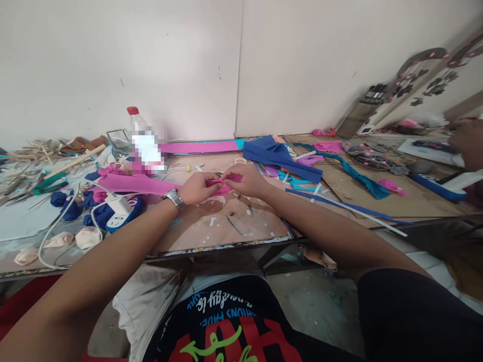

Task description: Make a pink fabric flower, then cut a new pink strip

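Observation:
A bright pink crepe-paper strip (225,189) is pinched between my two hands above the worktable (196,229). My left hand (196,188), with a metal watch (175,199) on its wrist, grips the strip from the left with thumb and fingers. From the right, my right hand (244,180) pinches the same piece, its fingertips almost meeting those of the left. A longer pink length (138,184) lies to the left and runs up to my left wrist; whether it joins the held piece is hidden.
A power strip (124,213) with a white cable and dark blue paper balls (70,206) lie at left, near cream paper roses (60,240). Behind stands a red-capped bottle (138,120). Blue paper (279,158) lies at right; another person's hand (468,143) is at far right.

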`<state>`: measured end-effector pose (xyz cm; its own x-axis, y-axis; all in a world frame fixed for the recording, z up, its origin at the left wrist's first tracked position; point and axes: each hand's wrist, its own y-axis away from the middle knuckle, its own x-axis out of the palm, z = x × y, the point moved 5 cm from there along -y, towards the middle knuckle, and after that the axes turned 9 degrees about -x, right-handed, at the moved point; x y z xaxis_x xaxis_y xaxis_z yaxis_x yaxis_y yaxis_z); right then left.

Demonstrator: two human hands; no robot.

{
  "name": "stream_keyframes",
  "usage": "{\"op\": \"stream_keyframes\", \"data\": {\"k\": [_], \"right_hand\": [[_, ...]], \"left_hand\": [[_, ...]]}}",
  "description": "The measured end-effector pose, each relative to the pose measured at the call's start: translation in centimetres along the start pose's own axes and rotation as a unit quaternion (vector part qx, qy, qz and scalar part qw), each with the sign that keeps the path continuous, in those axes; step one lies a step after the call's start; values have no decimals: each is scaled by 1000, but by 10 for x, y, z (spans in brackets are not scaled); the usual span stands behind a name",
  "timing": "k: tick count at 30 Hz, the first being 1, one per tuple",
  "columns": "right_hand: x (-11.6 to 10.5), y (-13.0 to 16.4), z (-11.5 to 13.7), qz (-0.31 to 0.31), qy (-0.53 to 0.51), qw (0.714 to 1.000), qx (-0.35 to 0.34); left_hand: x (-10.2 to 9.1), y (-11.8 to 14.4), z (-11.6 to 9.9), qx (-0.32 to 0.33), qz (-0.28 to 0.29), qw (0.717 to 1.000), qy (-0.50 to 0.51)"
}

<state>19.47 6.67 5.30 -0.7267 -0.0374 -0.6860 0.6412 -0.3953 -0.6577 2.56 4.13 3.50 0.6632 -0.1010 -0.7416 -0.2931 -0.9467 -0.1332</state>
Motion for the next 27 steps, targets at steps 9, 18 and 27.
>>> {"op": "stream_keyframes", "data": {"k": [9, 18, 27], "right_hand": [[0, -1, 1, 7, 12, 999, -37], [1, -2, 2, 27, 40, 997, -58], [1, -3, 4, 34, 43, 995, -82]], "left_hand": [[-3, 2, -5, 35, -48, 995, -80], [-3, 2, -6, 40, -72, 984, -156], [-5, 2, -5, 31, -36, 997, -67]]}}
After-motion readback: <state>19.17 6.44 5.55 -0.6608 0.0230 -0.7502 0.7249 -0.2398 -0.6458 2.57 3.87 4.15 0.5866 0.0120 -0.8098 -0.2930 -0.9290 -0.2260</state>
